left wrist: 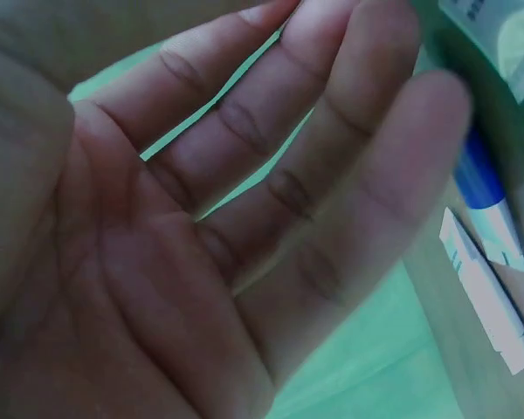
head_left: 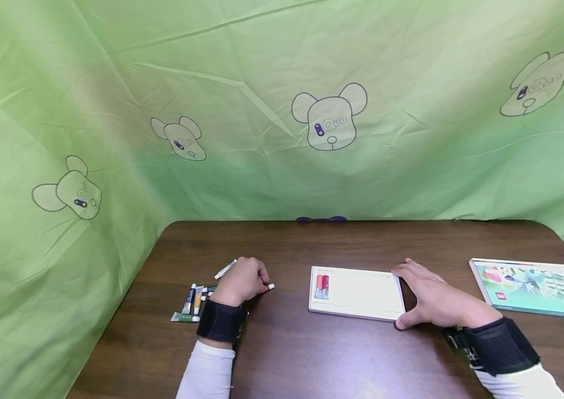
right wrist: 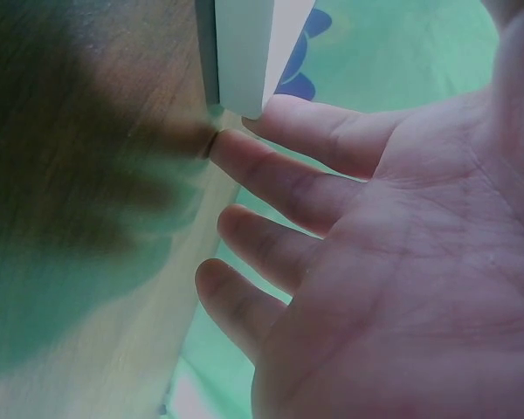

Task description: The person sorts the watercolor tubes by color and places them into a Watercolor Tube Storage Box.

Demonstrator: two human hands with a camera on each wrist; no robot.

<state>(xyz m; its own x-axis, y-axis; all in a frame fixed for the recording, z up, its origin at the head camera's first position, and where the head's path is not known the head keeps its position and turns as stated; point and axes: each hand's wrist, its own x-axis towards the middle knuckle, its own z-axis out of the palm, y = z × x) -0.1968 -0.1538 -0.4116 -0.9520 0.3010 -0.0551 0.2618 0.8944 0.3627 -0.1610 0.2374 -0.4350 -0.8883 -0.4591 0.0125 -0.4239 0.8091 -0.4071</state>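
Observation:
My left hand (head_left: 243,281) pinches a small red paint tube (head_left: 268,288) by its body, its white cap showing past the fingers. The left wrist view shows the palm and fingers (left wrist: 244,122), but the held tube is hidden there. My right hand (head_left: 428,296) spans the right end of a shallow white tray (head_left: 361,292), thumb at the near corner and fingers at the far one. Close up, two fingertips (right wrist: 262,166) meet the corner of the tray (right wrist: 243,52). Two red-toned paint tubes (head_left: 321,287) lie side by side at the tray's left end.
Left of the left hand lie several loose paint tubes, among them a green one (head_left: 184,317) and a dark blue one (head_left: 189,299). A white tube (head_left: 225,269) lies beyond them. The printed box cover (head_left: 538,287) rests at the right of the brown table (head_left: 311,354).

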